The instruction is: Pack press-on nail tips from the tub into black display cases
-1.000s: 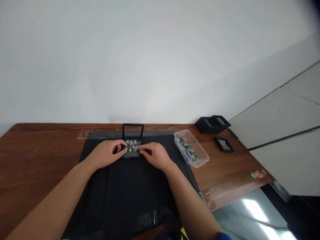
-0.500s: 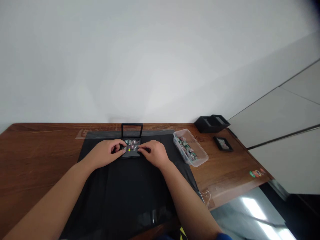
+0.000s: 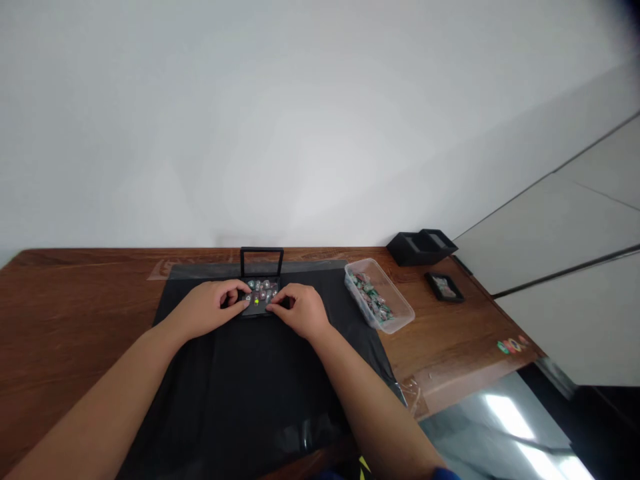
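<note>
A small black display case (image 3: 258,310) lies on the dark sheet with its frame-like lid (image 3: 262,249) standing up at the back. Inside rest several small rounded pieces (image 3: 259,285), dark and translucent with pale marks, and one bright yellow-green spot (image 3: 257,301). My left hand (image 3: 213,305) grips the case's left edge, thumb and forefinger curled over it. At the lower right of the case, my right hand (image 3: 301,310) has thumb and fingertips together in a pinch among the pieces. What sits between those fingertips is too small to make out.
On the right stands a clear plastic tub (image 3: 400,320) of wrapped small pieces (image 3: 371,297). Beyond it are black open boxes (image 3: 421,248) and another black case (image 3: 444,287). Small coloured discs (image 3: 512,346) lie near the right table edge. A black sheet (image 3: 250,387) covers the wooden table's middle.
My right hand has shifted slightly left and its fingertips have moved from the case's right edge onto its lower right inside. The left hand keeps its hold.
</note>
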The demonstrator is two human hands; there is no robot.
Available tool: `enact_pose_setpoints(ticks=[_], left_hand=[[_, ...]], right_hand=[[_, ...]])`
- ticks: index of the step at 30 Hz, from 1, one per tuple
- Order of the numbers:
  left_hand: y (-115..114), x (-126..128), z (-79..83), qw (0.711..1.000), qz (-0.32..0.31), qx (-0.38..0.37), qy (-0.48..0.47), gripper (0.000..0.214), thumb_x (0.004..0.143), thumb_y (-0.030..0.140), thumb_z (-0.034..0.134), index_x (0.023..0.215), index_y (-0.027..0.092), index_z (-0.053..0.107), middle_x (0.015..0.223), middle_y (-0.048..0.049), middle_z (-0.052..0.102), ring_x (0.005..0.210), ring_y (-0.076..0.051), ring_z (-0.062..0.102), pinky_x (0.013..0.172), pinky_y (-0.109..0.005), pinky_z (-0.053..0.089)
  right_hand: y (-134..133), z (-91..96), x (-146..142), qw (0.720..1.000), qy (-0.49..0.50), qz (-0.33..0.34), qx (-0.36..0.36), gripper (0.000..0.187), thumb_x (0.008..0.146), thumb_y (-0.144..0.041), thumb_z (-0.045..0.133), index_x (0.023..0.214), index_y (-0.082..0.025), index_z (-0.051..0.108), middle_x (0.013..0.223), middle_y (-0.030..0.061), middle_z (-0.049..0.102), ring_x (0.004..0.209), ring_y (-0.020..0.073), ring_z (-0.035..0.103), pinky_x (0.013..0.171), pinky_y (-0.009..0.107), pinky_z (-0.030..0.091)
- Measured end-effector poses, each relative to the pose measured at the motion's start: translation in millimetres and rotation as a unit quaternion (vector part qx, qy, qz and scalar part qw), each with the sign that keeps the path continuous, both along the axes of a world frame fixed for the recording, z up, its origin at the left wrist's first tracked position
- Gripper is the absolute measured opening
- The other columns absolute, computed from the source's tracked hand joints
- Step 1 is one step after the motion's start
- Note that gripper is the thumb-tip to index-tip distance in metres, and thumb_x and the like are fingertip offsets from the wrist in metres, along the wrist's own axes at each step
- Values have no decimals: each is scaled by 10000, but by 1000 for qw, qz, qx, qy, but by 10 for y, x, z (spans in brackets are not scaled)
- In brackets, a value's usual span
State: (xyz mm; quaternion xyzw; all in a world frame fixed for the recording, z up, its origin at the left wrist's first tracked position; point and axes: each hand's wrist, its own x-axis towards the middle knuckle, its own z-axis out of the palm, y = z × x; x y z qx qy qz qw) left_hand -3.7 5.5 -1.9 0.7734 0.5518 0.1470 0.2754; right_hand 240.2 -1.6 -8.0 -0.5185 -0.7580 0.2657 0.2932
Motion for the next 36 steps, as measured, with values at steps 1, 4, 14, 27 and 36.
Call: enact_pose_setpoints(ticks=[1,4,14,27,36], left_hand=[[2,-4,-9,1000,1,0,-1,367,870,516,559,1073,259,723,705,33,605,613,-151,523,586,-263,360],[4,-14,-30,1000,1,2,0,375,870,528,557,1078,264,722,710,33,604,615,-149,518,583,-261,358],[1,-30,-41,1000,3,-6,12,364,879,524,563,1094,273,715,746,29,616,644,-159,533,606,-272,370],[8,-25,-45,1000,-2,-1,6,365,885,528,556,1090,266,708,727,34,609,629,-152,525,594,-265,357],[5,-26,-67,1000,11,-8,-6,356,860,539,586,1068,275,707,735,39,593,631,-157,519,606,-273,374]], right_hand=[[-6,1,5,1000,-3,-1,-5,84,781,-297,843,791,-243,780,820,-10,761,683,130,627,609,246,412],[-13,21,24,1000,-4,-4,-21,94,782,-305,838,785,-239,772,807,-13,757,678,128,619,608,245,406],[-4,114,91,997,-54,-23,-47,266,761,-345,844,1000,-267,757,887,-15,733,727,141,604,654,266,416],[-18,126,67,995,-68,-29,-67,324,835,-383,773,1142,-287,741,880,-15,725,768,152,636,686,274,421],[-19,97,49,995,-77,-40,-52,264,872,-393,716,1118,-301,742,853,-34,709,766,142,627,671,259,393]])
